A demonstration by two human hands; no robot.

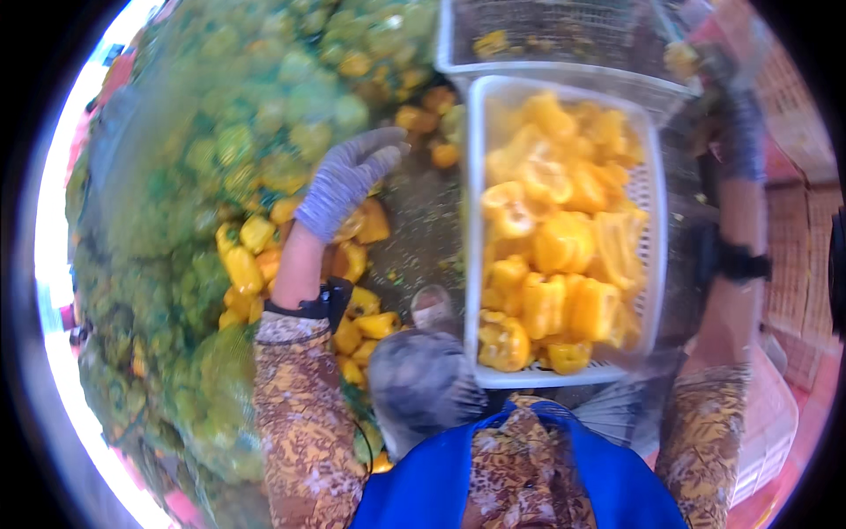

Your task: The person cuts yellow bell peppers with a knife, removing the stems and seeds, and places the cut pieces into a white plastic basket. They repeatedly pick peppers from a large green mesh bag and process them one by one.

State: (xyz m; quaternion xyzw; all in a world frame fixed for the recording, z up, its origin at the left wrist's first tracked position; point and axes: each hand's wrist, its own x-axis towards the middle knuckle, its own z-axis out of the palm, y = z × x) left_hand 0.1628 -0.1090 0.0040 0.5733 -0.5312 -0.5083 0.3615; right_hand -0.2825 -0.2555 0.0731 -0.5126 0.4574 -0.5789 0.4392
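My left hand (352,181), in a grey-violet knit glove, reaches over loose yellow bell peppers (247,269) with its fingers stretched out and apart. Nothing shows in its fingers. A white plastic crate (477,220) stands in front of me, filled with cut yellow pepper pieces (564,242), some showing pale insides. Out to the far right, beyond the crate, is my gloved right hand (736,132), smeared by motion. A pale yellowish piece (681,60) appears beside its fingers; I cannot tell whether it is held.
Green mesh sacks of peppers (220,132) pile up along the left. Behind the filled crate sits another pale crate (564,69) with a few yellow bits. Pinkish crates (789,256) are stacked at right. Seeds and scraps litter the dark floor (419,220).
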